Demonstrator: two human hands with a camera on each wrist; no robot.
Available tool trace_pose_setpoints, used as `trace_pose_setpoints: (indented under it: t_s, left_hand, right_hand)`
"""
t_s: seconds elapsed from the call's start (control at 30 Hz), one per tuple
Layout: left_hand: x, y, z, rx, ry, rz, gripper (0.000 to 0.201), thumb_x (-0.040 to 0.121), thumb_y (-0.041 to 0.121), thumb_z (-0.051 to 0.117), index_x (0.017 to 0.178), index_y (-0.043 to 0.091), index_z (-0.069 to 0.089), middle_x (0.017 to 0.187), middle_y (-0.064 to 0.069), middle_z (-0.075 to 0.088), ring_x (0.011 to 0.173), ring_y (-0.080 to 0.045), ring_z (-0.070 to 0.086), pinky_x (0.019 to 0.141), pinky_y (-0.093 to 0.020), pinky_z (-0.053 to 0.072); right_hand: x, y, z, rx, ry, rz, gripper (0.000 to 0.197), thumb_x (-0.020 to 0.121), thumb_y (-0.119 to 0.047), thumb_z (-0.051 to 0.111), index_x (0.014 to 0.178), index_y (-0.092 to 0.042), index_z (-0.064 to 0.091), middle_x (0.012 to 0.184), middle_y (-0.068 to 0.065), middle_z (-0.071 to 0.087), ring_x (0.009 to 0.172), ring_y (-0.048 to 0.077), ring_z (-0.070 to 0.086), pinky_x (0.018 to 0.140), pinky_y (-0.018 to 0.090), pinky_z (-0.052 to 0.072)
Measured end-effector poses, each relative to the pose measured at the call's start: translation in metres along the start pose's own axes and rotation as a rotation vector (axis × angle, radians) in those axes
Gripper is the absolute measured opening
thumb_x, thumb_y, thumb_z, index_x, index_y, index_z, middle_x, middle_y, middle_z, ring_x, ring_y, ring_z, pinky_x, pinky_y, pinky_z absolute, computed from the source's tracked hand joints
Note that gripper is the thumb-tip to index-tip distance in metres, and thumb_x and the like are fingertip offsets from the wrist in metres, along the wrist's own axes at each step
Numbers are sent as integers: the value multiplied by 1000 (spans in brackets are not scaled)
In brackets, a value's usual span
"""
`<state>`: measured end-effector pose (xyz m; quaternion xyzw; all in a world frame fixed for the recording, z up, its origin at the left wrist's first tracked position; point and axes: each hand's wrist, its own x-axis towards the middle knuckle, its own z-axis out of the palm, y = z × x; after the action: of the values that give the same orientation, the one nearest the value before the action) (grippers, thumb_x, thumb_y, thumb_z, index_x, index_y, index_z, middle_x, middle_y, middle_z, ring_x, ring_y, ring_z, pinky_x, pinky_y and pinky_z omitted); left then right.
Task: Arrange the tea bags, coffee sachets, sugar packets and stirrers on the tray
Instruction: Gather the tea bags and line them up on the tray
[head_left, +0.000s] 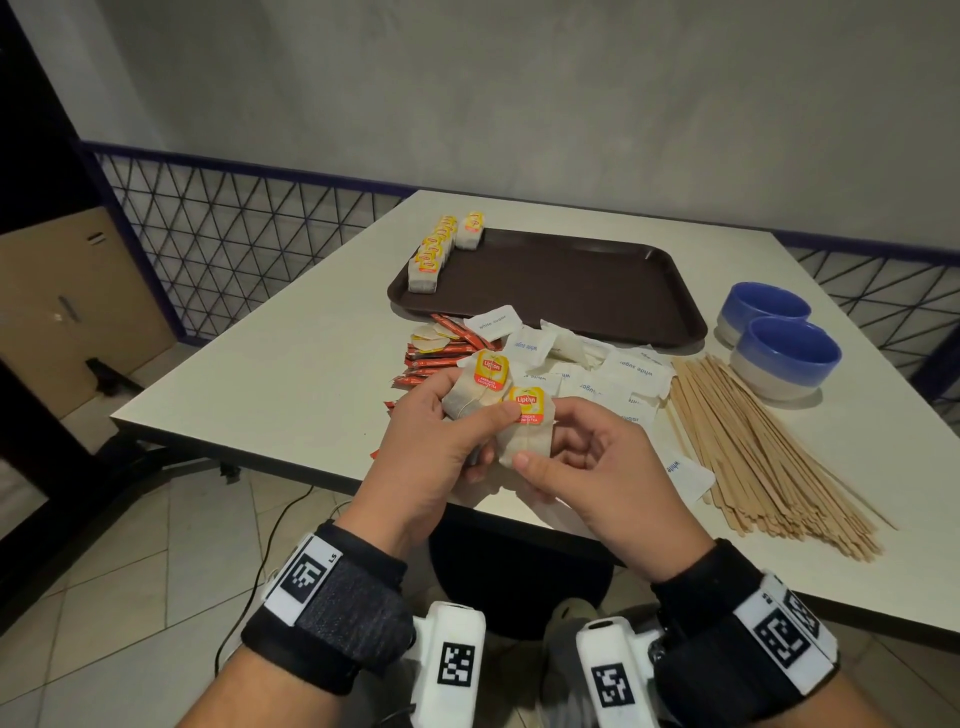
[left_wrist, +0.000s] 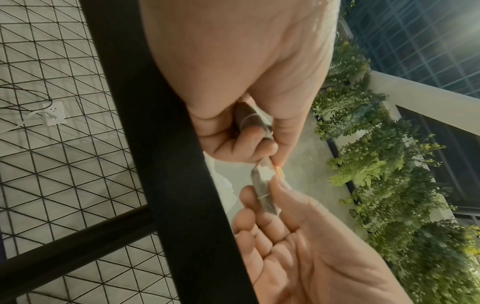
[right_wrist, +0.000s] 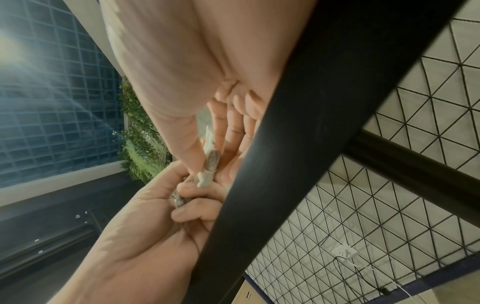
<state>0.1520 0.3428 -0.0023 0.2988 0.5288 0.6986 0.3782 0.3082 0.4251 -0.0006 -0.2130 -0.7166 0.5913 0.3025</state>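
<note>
Over the table's near edge my left hand (head_left: 457, 421) grips one Lipton tea bag (head_left: 475, 389), its thumb lying on the tag of a second tea bag (head_left: 524, 436). My right hand (head_left: 550, 457) pinches that second bag between thumb and fingers. In the left wrist view the left hand's bag (left_wrist: 249, 120) is curled inside the fingers and the other bag (left_wrist: 262, 191) sits in the right hand's pinch. A row of tea bags (head_left: 434, 249) stands along the left edge of the brown tray (head_left: 571, 291). Red coffee sachets (head_left: 441, 356), white sugar packets (head_left: 602, 376) and wooden stirrers (head_left: 753, 447) lie loose before the tray.
Two blue bowls (head_left: 779, 348) stand right of the tray. Most of the tray's floor is bare. The white table (head_left: 291, 364) has bare surface on its left side. A wire mesh fence (head_left: 234, 234) runs behind the table, and a cardboard box (head_left: 72, 301) stands on the floor at left.
</note>
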Motion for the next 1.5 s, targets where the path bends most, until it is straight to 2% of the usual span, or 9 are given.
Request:
trace_pose_setpoints:
  t_s: [0.3,0.47,0.63,0.73,0.83,0.93,1.03,1.27,1.5]
  left_hand:
    - [0,-2,0,103,-2,11,34,84,15,84,115,16,70,74,7,70,53,-5,56,44,-21,40]
    - [-1,-2,-2,120,-48,18,37,83,16,85,117,14,69,86,-5,71,53,-7,55,45,-23,41]
    - [-5,6,3,-25,-40,-58,18,99,29,62,102,11,65,82,-8,65,54,-14,52,49,-26,34]
    - [-6,11,4,-137,-11,-113,25,104,24,42,101,9,62,74,-12,58,50,-17,50,44,-25,34]
    - [-6,11,5,-17,0,-96,22,103,12,44,89,15,62,70,-14,60,48,-19,50,47,-30,39]
    - [-6,8,7,52,-17,-61,18,105,13,49,94,13,64,71,-17,66,48,-24,52,54,-36,48]
    - [-5,2,8,184,19,34,12,102,15,59,98,15,70,88,-9,75,71,-19,66,66,-37,54]
    - [-9,0,10,225,-67,63,5,98,21,70,98,21,76,98,-4,77,86,-12,72,64,-33,60]
    - [-8,-1,11,214,-96,19,10,100,19,68,100,23,77,100,-13,74,83,-22,66,66,-38,52]
  right_hand:
    - [1,3,-2,58,181,-82,26,88,-29,75,108,-12,74,99,10,74,89,24,67,81,29,56]
    - [2,7,-4,52,151,-88,11,92,-11,71,100,-4,74,96,18,73,93,38,67,84,39,58]
    - [1,4,-5,222,145,-50,9,89,8,67,84,14,64,74,14,63,66,14,59,59,20,50]
    - [2,3,-8,271,120,-2,11,74,0,67,71,7,59,69,14,54,64,21,49,55,24,40]
    - [0,-1,-9,339,85,3,2,67,0,61,65,0,60,62,9,52,54,10,49,52,18,40]
    - [-1,-2,-11,374,44,-8,13,67,1,74,71,5,63,66,14,61,60,19,59,55,24,47]
    - [1,3,-12,374,1,3,36,66,-27,90,81,1,72,80,22,64,73,36,49,60,33,40]
    - [5,1,-7,371,37,36,14,78,-13,77,89,-3,77,80,22,64,60,25,50,52,29,41]
    - [9,2,-6,410,232,84,28,88,0,71,114,-5,64,76,11,65,59,17,56,48,27,44]
